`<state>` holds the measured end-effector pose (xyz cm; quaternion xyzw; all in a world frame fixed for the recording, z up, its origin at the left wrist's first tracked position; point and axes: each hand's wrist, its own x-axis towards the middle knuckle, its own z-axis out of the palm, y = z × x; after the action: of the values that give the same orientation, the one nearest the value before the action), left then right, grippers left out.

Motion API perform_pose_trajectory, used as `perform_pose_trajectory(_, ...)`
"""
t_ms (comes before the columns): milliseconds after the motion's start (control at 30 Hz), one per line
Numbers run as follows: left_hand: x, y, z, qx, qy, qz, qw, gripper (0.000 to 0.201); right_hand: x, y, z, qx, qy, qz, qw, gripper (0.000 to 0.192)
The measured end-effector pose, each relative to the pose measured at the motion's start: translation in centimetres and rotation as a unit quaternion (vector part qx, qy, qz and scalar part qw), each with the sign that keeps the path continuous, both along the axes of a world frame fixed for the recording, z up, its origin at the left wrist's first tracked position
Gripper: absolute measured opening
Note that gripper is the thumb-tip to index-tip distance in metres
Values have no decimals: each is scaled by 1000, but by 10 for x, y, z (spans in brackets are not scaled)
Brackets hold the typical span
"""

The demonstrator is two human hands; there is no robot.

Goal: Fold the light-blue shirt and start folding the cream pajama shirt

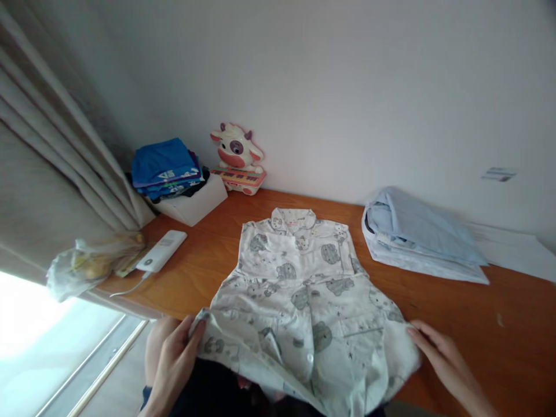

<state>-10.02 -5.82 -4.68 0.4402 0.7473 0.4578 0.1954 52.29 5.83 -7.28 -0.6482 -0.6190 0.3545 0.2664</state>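
Note:
A white pajama shirt (299,301) with grey animal prints and a small collar lies front side up on the wooden table, its collar toward the wall. Its lower part hangs over the table's near edge. At the left, my left hand (176,353) pinches the fabric's edge between thumb and fingers. My right hand (438,350) grips the opposite edge at the right, so the cloth is spread between both hands. The sleeves are out of sight, and the lowest part of the hem runs off the bottom of the view.
Folded light-blue and white clothes (421,231) lie at the right, beside white paper (516,249). Blue folded clothes (165,165) rest on a white box (191,202). Near it stand a cow toy piano (238,159), a white device (163,251) with a cable, and a plastic bag (87,266).

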Motion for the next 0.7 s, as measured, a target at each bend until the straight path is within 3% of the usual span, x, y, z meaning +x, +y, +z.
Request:
perform_pose_trajectory(67, 1, 11, 4, -48, 121, -17, 991, 35, -12, 13, 2, 7, -59, 52, 997, 45)
perform_pose_trajectory(167, 3, 27, 0, -93, 240, -31, 966, 27, -28, 29, -2, 48, -160, 73, 983, 42)
perform_pose_trajectory(300, 13, 31, -21, -46, 294, -116, 948, 39, -48, 29, 7, 161, -246, 109, 949, 46)
perform_pose_trajectory(400, 31, 22, -28, 12, 311, -149, 939, 47, -73, 15, 27, 243, -231, 137, 932, 41)
perform_pose_trajectory(567, 66, 20, -14, 54, 282, -215, 934, 38, -116, 7, 45, 219, -170, 224, 935, 28)
perform_pose_trajectory(700, 94, 56, 6, 61, 250, -261, 930, 24, -137, 41, 43, 205, -144, 240, 938, 21)
